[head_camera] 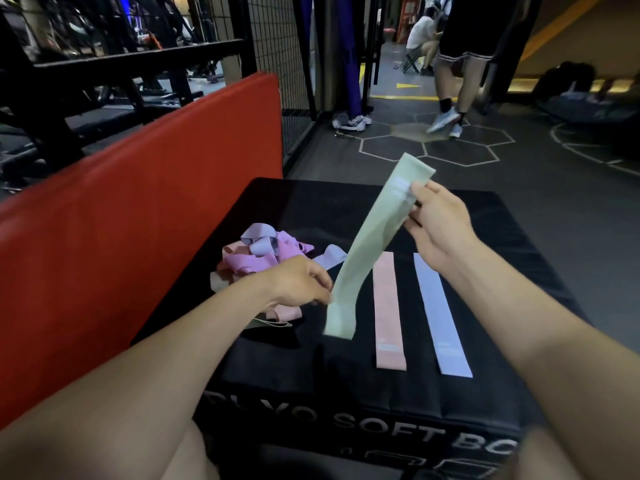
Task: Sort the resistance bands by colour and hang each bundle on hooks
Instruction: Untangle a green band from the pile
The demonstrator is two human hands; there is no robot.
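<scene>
Green band point(374, 244): one, pinched by right hand point(438, 225) at 1 o'clock, left hand point(298, 282) at 9; one pink band point(388, 310), one lilac band point(441, 315) flat on black box point(311, 209).

Matt woven cloth: green band point(372, 237), pink band point(388, 311), lilac band point(440, 317). Box point(311, 372): smooth black vinyl, slight sheen. Red mat point(138, 216): matt.

This is a gym: a black soft plyo box point(363, 403) printed "SOFT BO" stands beside a red mat point(145, 209), with dark exercise machines point(86, 74) behind a wire-mesh partition point(277, 46), hexagons point(433, 147) marked on the rubber floor, and people in sports shoes point(446, 119).
</scene>
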